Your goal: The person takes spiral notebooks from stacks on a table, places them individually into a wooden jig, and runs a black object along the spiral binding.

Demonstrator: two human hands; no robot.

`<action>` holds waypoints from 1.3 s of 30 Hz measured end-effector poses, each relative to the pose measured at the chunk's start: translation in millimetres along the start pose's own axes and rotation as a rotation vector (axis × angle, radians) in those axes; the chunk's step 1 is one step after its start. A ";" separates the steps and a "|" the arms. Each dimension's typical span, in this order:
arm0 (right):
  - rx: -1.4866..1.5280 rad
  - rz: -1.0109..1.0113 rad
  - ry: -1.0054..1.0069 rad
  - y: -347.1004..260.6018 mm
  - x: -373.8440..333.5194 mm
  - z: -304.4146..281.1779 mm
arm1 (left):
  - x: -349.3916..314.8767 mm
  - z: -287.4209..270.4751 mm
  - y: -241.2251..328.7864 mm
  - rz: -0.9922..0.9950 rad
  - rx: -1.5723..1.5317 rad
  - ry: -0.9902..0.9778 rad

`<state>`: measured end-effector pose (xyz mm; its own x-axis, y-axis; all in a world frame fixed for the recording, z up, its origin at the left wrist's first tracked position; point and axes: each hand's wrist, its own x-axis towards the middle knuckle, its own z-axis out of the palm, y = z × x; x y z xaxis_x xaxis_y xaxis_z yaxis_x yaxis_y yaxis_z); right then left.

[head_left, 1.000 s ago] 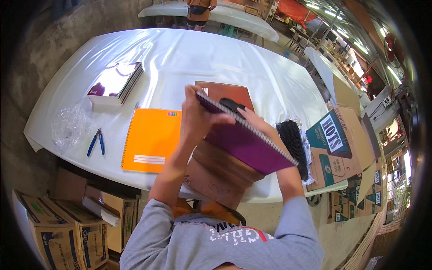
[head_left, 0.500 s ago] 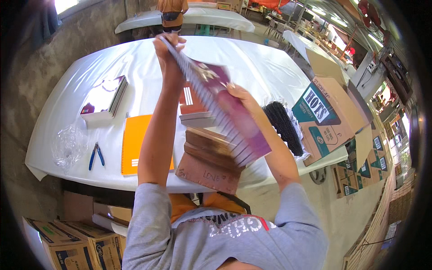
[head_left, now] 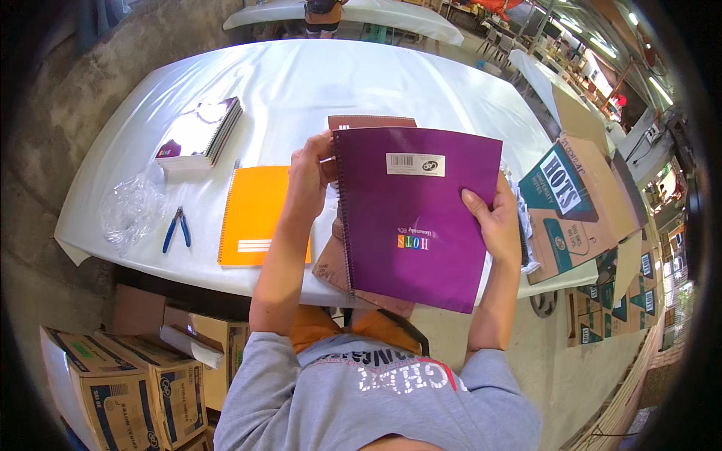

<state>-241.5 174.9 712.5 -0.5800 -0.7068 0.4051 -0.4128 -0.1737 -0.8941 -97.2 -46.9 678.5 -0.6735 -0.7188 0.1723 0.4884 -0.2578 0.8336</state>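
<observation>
A purple spiral notebook is held up in front of me, its coil along the left side and a white barcode label near the top. My left hand grips the coil edge near the upper corner. At the right edge, my right hand pinches the cover with the thumb on top. Behind the notebook, a wooden block is mostly hidden, and a brown notebook shows only its top. An orange spiral notebook lies flat to the left.
Blue-handled cutters and a clump of clear plastic lie on the white-covered table. A notebook stack is at the far left. An open carton stands right; more cartons sit low left. A person stands beyond.
The purple notebook has turned from a slanted, edge-on pose to nearly upright, its cover facing me. My left hand has come down and my right hand has moved to the right edge.
</observation>
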 end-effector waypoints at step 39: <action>-0.223 -0.575 -0.519 -50.7 -2.9 126.4 | -111.0 -148.7 55.9 0.266 -0.054 0.250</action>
<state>-130.2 99.1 732.5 0.1435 -0.7859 0.6015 -0.7096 -0.5054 -0.4910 87.4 -77.6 627.9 -0.3661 -0.8991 0.2398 0.6611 -0.0699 0.7471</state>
